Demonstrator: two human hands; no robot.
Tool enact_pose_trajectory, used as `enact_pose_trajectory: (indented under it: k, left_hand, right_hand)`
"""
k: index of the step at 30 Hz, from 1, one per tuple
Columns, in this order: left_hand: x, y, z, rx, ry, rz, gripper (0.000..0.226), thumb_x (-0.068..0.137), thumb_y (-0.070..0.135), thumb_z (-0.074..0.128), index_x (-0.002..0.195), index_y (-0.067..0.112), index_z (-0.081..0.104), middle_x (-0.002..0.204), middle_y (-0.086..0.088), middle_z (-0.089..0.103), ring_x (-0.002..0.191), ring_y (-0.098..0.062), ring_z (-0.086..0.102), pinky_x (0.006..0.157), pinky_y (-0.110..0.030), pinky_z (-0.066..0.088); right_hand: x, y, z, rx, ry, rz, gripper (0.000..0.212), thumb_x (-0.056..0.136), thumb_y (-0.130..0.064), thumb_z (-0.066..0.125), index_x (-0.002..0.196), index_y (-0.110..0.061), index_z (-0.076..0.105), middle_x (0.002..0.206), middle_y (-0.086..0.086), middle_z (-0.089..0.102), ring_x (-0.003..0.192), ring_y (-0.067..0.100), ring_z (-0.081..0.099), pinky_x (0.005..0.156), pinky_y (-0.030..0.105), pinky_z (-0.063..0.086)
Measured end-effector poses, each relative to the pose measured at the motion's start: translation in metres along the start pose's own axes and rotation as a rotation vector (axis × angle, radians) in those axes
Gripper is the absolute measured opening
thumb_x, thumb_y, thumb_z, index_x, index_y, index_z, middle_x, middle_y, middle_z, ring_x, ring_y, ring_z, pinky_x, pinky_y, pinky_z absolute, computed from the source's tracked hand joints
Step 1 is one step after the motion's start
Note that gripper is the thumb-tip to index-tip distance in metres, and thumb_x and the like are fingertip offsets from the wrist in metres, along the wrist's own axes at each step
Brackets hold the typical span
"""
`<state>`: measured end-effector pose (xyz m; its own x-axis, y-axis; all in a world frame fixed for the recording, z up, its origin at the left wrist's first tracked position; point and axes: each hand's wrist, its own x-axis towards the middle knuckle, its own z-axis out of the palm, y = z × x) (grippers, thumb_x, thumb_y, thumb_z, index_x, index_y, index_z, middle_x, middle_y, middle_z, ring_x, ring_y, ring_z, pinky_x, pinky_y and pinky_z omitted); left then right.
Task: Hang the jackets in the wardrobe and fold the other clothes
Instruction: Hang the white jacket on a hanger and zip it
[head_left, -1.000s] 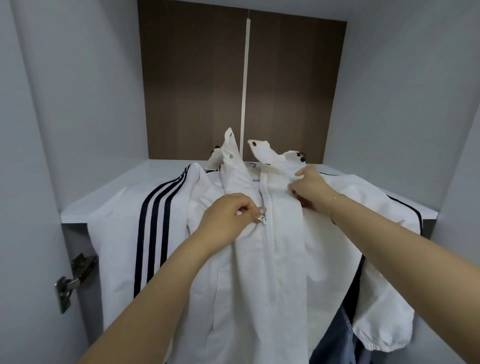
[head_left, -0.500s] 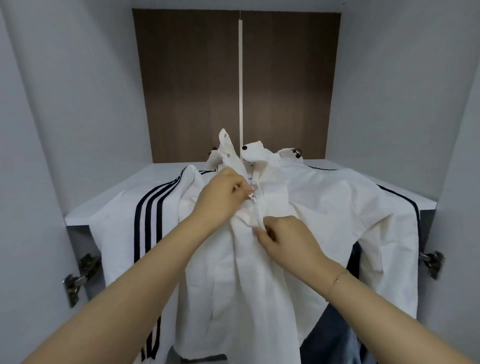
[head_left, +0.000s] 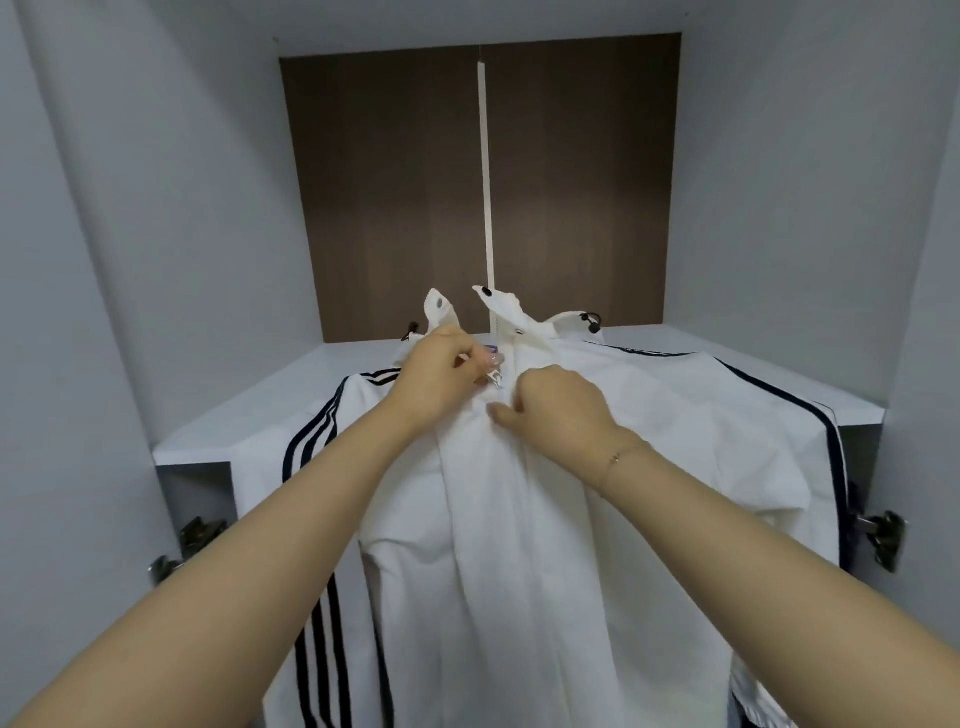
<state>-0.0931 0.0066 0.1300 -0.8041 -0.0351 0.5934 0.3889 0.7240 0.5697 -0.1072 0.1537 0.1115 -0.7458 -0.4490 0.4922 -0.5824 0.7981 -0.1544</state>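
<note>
At centre frame, inside the grey wardrobe (head_left: 156, 260), a crinkly white jacket (head_left: 519, 545) with black sleeve stripes hangs below the shelf (head_left: 270, 410), the left hand (head_left: 441, 379) pinching its metal zipper pull (head_left: 496, 376) while right hand (head_left: 561, 415) fingers curl gripping fabric just beside.

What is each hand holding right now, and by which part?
Left hand pinches the zipper pull near the collar of the white jacket. Right hand grips the jacket's front fabric just below the pull.

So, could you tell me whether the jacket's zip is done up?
Nearly: the jacket front is closed up to the pull, pinched by the left hand; the collar above gapes.
</note>
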Motion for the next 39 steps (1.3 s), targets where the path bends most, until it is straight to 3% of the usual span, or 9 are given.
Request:
enact_pose_trajectory:
  k: [4, 8, 14, 20, 25, 29, 33, 36, 39]
  left_hand:
    - [0.005, -0.010, -0.008, 0.060, 0.109, -0.035, 0.026, 0.096, 0.016, 0.060, 0.075, 0.004, 0.069, 0.089, -0.002, 0.053, 0.091, -0.020, 0.057, 0.086, -0.031, 0.045]
    - [0.010, -0.016, -0.015, -0.023, 0.178, -0.085, 0.032, 0.099, 0.019, 0.057, 0.077, -0.002, 0.067, 0.081, -0.006, 0.057, 0.082, -0.019, 0.061, 0.083, -0.030, 0.051]
    - [0.013, -0.009, -0.014, -0.118, 0.154, -0.027, 0.029, 0.097, 0.015, 0.059, 0.075, -0.002, 0.064, 0.077, 0.007, 0.056, 0.094, -0.035, 0.065, 0.092, -0.050, 0.050]
    - [0.013, -0.019, -0.022, -0.409, 0.209, -0.109, 0.030, 0.100, 0.025, 0.055, 0.078, 0.007, 0.062, 0.103, -0.011, 0.057, 0.078, -0.022, 0.072, 0.070, -0.018, 0.054]
    - [-0.014, -0.043, -0.018, -0.508, 0.102, -0.193, 0.028, 0.100, 0.033, 0.055, 0.079, 0.016, 0.062, 0.076, 0.003, 0.056, 0.064, -0.006, 0.050, 0.066, -0.023, 0.040]
    - [-0.028, -0.048, -0.021, -0.567, 0.018, -0.248, 0.023, 0.098, 0.033, 0.057, 0.085, 0.019, 0.070, 0.081, 0.000, 0.057, 0.071, -0.011, 0.047, 0.071, -0.026, 0.038]
    - [-0.036, -0.050, -0.030, -0.590, -0.078, -0.235, 0.018, 0.097, 0.031, 0.060, 0.092, 0.021, 0.074, 0.090, 0.007, 0.068, 0.083, -0.009, 0.059, 0.086, -0.026, 0.044]
    - [-0.032, -0.067, -0.044, -0.114, 0.086, -0.153, 0.018, 0.095, 0.035, 0.061, 0.109, 0.026, 0.068, 0.116, 0.013, 0.063, 0.112, -0.007, 0.056, 0.098, -0.028, 0.038]
    - [-0.028, -0.078, -0.052, 0.443, 0.041, -0.256, 0.039, 0.094, 0.056, 0.050, 0.124, 0.032, 0.057, 0.127, 0.013, 0.051, 0.126, -0.014, 0.041, 0.097, -0.033, 0.023]
  right_hand:
    - [-0.022, 0.001, 0.019, 0.031, -0.036, -0.079, 0.039, 0.093, -0.027, 0.048, 0.060, -0.016, 0.031, 0.062, 0.000, 0.037, 0.070, 0.029, 0.043, 0.054, 0.033, 0.024]
    - [-0.053, 0.009, 0.029, 0.020, -0.266, -0.092, 0.034, 0.089, -0.032, 0.052, 0.060, -0.017, 0.041, 0.060, -0.003, 0.049, 0.063, 0.025, 0.055, 0.052, 0.028, 0.035]
    - [-0.010, -0.007, 0.016, 0.079, 0.133, -0.028, 0.046, 0.094, -0.047, 0.048, 0.062, -0.014, 0.043, 0.064, 0.002, 0.050, 0.067, 0.026, 0.050, 0.051, 0.032, 0.029]
    - [-0.024, -0.002, 0.034, -0.091, 0.248, -0.060, 0.032, 0.099, -0.034, 0.041, 0.072, -0.016, 0.038, 0.061, -0.002, 0.036, 0.058, 0.027, 0.040, 0.046, 0.033, 0.013]
    - [-0.032, 0.017, 0.032, 0.264, 0.657, -0.134, 0.042, 0.083, -0.036, 0.073, 0.112, -0.012, 0.055, 0.104, 0.001, 0.054, 0.092, 0.020, 0.053, 0.075, 0.033, 0.047]
    - [-0.028, 0.017, 0.027, 0.781, 0.443, -0.116, 0.082, 0.081, -0.024, 0.078, 0.147, -0.022, 0.030, 0.114, -0.010, 0.055, 0.098, 0.009, 0.056, 0.088, 0.021, 0.046]
    - [-0.029, 0.001, 0.035, 0.769, 0.402, -0.296, 0.057, 0.086, -0.010, 0.071, 0.139, -0.021, 0.051, 0.110, -0.010, 0.064, 0.097, 0.010, 0.061, 0.087, 0.022, 0.050]
    - [-0.033, 0.008, 0.037, 0.863, 0.401, -0.280, 0.025, 0.085, 0.002, 0.069, 0.109, -0.008, 0.072, 0.104, -0.002, 0.068, 0.092, 0.011, 0.065, 0.084, 0.027, 0.053]
    - [-0.040, 0.016, 0.035, 0.855, 0.320, -0.290, 0.026, 0.086, 0.006, 0.067, 0.107, -0.008, 0.073, 0.102, -0.001, 0.068, 0.090, 0.010, 0.066, 0.083, 0.019, 0.049]
